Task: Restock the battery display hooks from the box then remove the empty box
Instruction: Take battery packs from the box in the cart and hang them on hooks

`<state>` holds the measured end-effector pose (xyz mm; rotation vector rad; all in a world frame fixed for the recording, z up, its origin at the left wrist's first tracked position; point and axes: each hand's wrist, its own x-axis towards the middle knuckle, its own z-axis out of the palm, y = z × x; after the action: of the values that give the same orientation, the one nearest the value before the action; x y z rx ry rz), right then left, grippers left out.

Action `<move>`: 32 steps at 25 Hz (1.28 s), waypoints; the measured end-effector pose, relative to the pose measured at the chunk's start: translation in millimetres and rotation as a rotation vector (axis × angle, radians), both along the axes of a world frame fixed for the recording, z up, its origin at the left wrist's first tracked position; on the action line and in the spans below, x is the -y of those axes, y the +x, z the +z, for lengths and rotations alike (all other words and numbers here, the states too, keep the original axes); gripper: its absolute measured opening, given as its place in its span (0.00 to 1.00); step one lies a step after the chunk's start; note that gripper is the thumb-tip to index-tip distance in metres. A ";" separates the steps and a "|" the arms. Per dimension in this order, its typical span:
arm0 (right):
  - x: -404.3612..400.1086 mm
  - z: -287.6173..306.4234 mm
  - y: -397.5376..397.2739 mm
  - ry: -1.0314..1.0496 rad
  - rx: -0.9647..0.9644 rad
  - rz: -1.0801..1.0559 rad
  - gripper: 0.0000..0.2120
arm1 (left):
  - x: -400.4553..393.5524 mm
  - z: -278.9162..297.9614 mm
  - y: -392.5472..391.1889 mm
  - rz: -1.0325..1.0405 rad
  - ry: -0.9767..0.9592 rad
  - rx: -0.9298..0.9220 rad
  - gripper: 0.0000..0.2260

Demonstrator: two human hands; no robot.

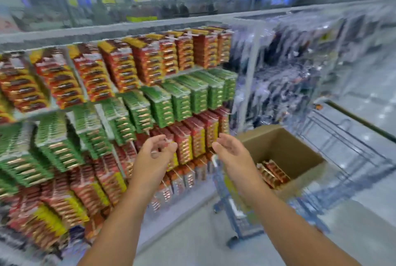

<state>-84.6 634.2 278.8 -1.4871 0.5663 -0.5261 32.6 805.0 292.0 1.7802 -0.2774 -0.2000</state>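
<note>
The battery display (pixel 132 98) fills the left of the blurred view, its hooks packed with red, green and yellow blister packs. My left hand (pixel 155 152) is raised in front of the red packs of the third row, fingers loosely curled, holding nothing I can make out. My right hand (pixel 230 150) hovers beside it with relaxed fingers and an empty palm, between the display and the box. The brown cardboard box (pixel 285 148) stands open in a cart at the right. A small stack of red battery packs (pixel 274 172) lies in its bottom.
The blue wire cart (pixel 347 158) carrying the box stands on the pale floor right of the display. Clear-bagged goods (pixel 289 73) hang on the neighbouring rack behind the cart. Bare floor (pixel 192 233) lies below my arms.
</note>
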 end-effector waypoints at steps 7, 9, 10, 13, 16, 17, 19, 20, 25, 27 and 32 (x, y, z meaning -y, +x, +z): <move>115.3 -22.2 -117.8 0.065 -0.100 -0.216 0.12 | 136.1 -28.6 -96.1 -0.232 0.058 -0.087 0.12; 144.7 -30.2 -127.4 0.085 -0.122 -0.274 0.10 | 172.4 -44.0 -97.9 -0.278 0.084 -0.106 0.12; 159.3 -34.2 -128.8 0.083 -0.139 -0.292 0.10 | 189.8 -52.7 -95.2 -0.291 0.090 -0.117 0.13; 210.3 -49.0 -124.9 0.070 -0.203 -0.317 0.13 | 245.4 -82.8 -80.3 -0.317 0.084 -0.153 0.12; 259.2 -60.8 -115.5 0.049 -0.299 -0.307 0.16 | 295.8 -103.4 -60.9 -0.320 0.101 -0.207 0.13; 272.0 -64.1 -112.4 0.043 -0.334 -0.310 0.17 | 309.7 -107.0 -54.5 -0.317 0.116 -0.228 0.14; 298.4 -74.0 -104.8 0.038 -0.379 -0.301 0.17 | 337.7 -115.9 -42.1 -0.307 0.141 -0.250 0.14; 310.1 -80.1 -100.8 0.045 -0.400 -0.294 0.17 | 348.4 -119.8 -37.7 -0.299 0.160 -0.251 0.14; 374.0 -112.5 -75.7 0.057 -0.511 -0.222 0.16 | 396.6 -151.8 -25.7 -0.235 0.268 -0.280 0.14; 403.9 -128.6 -61.1 0.075 -0.548 -0.163 0.15 | 416.3 -168.7 -23.0 -0.181 0.295 -0.322 0.14; 486.8 -180.4 -27.9 0.082 -0.655 0.133 0.14 | 469.8 -210.9 -29.9 0.027 0.338 -0.404 0.15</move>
<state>-112.5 147.4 98.4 -1.5974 0.9725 0.1061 2.8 335.3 81.1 2.0239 0.0761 -0.6071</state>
